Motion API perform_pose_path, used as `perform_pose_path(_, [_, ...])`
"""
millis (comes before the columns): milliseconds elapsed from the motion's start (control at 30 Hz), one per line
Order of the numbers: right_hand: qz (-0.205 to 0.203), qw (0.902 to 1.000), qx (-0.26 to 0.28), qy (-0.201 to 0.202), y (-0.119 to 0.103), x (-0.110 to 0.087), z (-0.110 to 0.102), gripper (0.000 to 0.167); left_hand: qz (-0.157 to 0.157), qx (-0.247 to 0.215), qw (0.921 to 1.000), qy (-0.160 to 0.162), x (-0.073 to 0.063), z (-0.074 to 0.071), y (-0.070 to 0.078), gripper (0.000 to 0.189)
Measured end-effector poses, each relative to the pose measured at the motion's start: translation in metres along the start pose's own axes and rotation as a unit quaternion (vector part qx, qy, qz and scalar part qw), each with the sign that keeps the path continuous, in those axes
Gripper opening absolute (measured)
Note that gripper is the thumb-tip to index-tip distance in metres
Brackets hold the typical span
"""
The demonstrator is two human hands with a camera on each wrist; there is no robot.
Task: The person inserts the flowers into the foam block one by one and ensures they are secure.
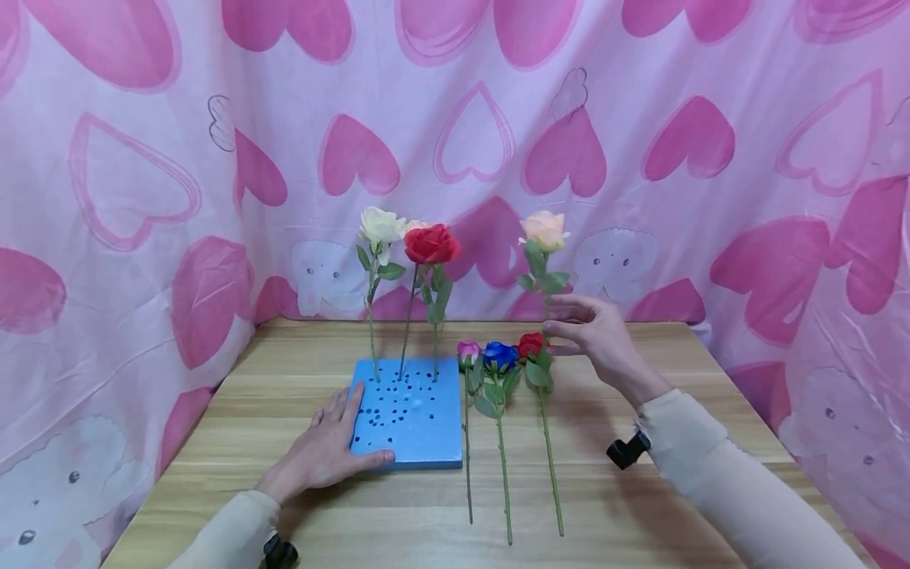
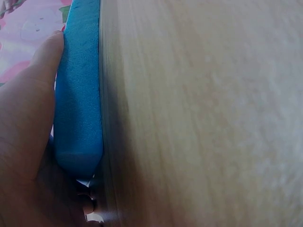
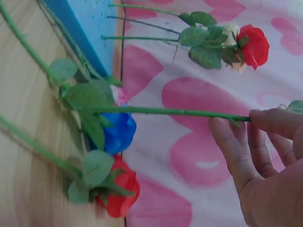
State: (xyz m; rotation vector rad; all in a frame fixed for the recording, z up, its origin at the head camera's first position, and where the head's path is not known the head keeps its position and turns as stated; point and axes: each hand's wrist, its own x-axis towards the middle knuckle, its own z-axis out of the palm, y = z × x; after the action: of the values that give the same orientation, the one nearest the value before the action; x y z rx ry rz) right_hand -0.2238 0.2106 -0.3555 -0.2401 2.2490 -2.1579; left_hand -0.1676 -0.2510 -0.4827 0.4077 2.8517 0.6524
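Note:
My right hand (image 1: 593, 336) pinches the green stem of a peach rose (image 1: 544, 231) between thumb and fingertips. That rose stands upright in the air, and in the right wrist view its stem (image 3: 189, 112) overlaps the leaves of the flowers below. On the left, my left hand (image 1: 323, 450) rests against the blue foam block (image 1: 434, 435), fingers spread along its left side and thumb on its front edge. Small holes dot the block. A white rose (image 1: 382, 225), a red rose (image 1: 431, 243) and a partly hidden peach rose stand in its back rows.
Right of the block lie a pink rose (image 1: 468, 352), a blue rose (image 1: 500, 356) and another red rose (image 1: 530, 345), stems pointing toward me. A heart-patterned curtain (image 1: 441, 103) hangs behind the wooden table (image 1: 604, 514) and at both sides.

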Motion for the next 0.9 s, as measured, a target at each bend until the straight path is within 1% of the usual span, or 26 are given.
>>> perform_pose_path(200, [-0.006, 0.9999, 0.004, -0.014, -0.006, 0.006, 0.019, 0.054, -0.005, -0.003, 1.0000, -0.005, -0.001, 0.000, 0.001, 0.139])
perform_pose_path(400, [-0.032, 0.9988, 0.008, -0.037, -0.010, 0.011, 0.039, 0.051, -0.009, -0.002, 0.9999, -0.008, -0.001, 0.000, 0.001, 0.140])
perform_pose_path(600, [-0.048, 0.9969, 0.019, -0.059, -0.014, 0.015, 0.061, 0.046, -0.015, -0.005, 0.9998, -0.013, -0.002, 0.000, 0.001, 0.140])
perform_pose_path(900, [-0.070, 0.9933, 0.025, -0.089, -0.018, 0.021, 0.093, 0.040, -0.005, 0.002, 1.0000, -0.003, -0.002, 0.000, 0.002, 0.140])
